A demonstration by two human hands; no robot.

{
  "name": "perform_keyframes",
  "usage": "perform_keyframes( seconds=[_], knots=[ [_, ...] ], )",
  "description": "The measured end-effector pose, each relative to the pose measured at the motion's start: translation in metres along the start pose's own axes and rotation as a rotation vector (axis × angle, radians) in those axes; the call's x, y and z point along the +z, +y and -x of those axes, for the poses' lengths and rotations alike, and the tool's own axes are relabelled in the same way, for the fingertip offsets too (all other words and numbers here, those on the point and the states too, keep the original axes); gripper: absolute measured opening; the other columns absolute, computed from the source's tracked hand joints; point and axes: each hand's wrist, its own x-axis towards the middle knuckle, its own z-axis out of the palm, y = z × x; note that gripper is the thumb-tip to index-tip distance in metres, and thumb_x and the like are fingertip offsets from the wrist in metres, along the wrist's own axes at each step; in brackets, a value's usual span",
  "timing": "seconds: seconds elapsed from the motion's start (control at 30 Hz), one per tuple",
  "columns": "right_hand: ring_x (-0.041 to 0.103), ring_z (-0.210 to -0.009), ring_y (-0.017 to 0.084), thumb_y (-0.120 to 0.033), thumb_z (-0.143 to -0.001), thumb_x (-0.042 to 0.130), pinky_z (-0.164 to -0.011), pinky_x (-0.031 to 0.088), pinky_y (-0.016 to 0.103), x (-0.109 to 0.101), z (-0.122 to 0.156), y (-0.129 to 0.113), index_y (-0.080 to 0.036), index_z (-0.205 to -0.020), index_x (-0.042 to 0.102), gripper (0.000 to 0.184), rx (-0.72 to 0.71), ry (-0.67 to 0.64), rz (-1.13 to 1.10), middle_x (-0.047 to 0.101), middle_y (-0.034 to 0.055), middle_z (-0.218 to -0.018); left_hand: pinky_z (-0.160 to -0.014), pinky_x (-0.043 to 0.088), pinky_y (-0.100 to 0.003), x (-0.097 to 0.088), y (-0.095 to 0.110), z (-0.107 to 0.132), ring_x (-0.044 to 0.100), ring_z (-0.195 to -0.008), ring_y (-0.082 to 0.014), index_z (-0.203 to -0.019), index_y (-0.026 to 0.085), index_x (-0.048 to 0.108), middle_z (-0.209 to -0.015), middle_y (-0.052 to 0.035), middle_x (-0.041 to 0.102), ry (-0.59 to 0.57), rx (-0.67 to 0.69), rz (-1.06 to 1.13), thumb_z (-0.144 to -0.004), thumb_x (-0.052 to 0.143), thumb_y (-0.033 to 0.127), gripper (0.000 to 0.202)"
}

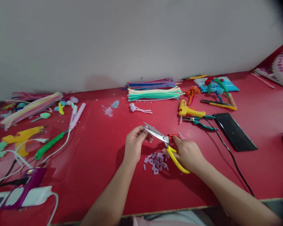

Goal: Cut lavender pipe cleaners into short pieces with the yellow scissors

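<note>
My right hand (pixel 188 153) is closed around the scissors (pixel 157 134), which have one red and one yellow handle. Their blades are parted and point left, with the tips at the fingertips of my left hand (pixel 135 142). That hand has thumb and finger pinched together; whatever lies between them is too small to make out. Below the blades, a loose pile of short lilac pieces (pixel 157 161) is spread on the red table (pixel 96 179). Beyond my hands lies a lilac pipe-cleaner piece (pixel 132 107) with a curled head and thin stems.
Bundled pipe cleaners (pixel 155 94) lie by the wall. On the right are a yellow glue gun (pixel 191 112), green-handled pliers (pixel 201 122), a black phone (pixel 235 131) and a cable. A hair straightener (pixel 61 138), another glue gun (pixel 22 138) and a purple power strip (pixel 35 182) occupy the left.
</note>
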Motion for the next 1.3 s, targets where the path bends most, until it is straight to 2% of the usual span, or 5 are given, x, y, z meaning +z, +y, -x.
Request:
perform_keyframes(
  seconds=[0.17,0.8,1.07,1.2,1.3],
  knots=[
    [0.049,-0.045,0.013,-0.054,-0.076,0.026,-0.043,0.014,0.024,0.003,0.0,0.0,-0.016,-0.079,0.045,0.042,-0.012,-0.028,0.007,0.054,0.0022,-0.053,-0.049,0.041,-0.022,0.0,-0.001,0.0,0.051,-0.05,-0.0092,-0.071,0.013,0.053,-0.057,-0.0006,0.054,0.009,-0.018,0.035,-0.07,0.052,0.024,0.011],
    [0.048,-0.043,0.012,-0.054,-0.075,0.027,-0.042,0.012,0.023,0.005,0.001,0.001,-0.017,-0.071,0.044,0.041,-0.006,0.018,0.047,0.054,0.0013,-0.051,-0.051,0.042,-0.021,-0.003,-0.004,0.001,0.051,-0.053,-0.0084,-0.073,0.013,0.054,-0.061,-0.0007,0.056,-0.029,-0.013,0.091,-0.072,0.05,0.02,0.008],
    [0.047,-0.042,0.013,-0.056,-0.073,0.029,-0.042,0.014,0.022,-0.001,-0.002,0.001,-0.019,-0.066,0.044,0.041,0.099,0.02,0.013,0.053,0.0017,-0.048,-0.053,0.042,-0.022,-0.002,-0.001,0.002,0.052,-0.055,-0.0089,-0.076,0.013,0.054,-0.066,-0.0021,0.057,-0.035,-0.04,0.079,-0.072,0.051,0.022,0.011],
    [0.046,-0.043,0.013,-0.053,-0.072,0.035,-0.043,0.019,0.021,-0.006,-0.006,-0.002,-0.019,-0.071,0.045,0.036,0.173,0.049,-0.1,0.051,0.0005,-0.05,-0.052,0.042,-0.023,0.0,-0.004,0.003,0.054,-0.054,-0.0097,-0.079,0.012,0.053,-0.067,-0.0034,0.057,-0.119,-0.129,0.079,-0.071,0.051,0.024,0.014],
    [0.044,-0.046,0.011,-0.049,-0.073,0.037,-0.043,0.024,0.02,-0.007,-0.009,-0.005,-0.018,-0.07,0.045,0.032,0.18,0.032,-0.363,0.049,-0.0009,-0.052,-0.052,0.043,-0.024,0.003,-0.006,0.005,0.054,-0.054,-0.0107,-0.08,0.012,0.052,-0.067,-0.004,0.058,-0.213,-0.208,0.06,-0.071,0.051,0.026,0.016]
  ],
)
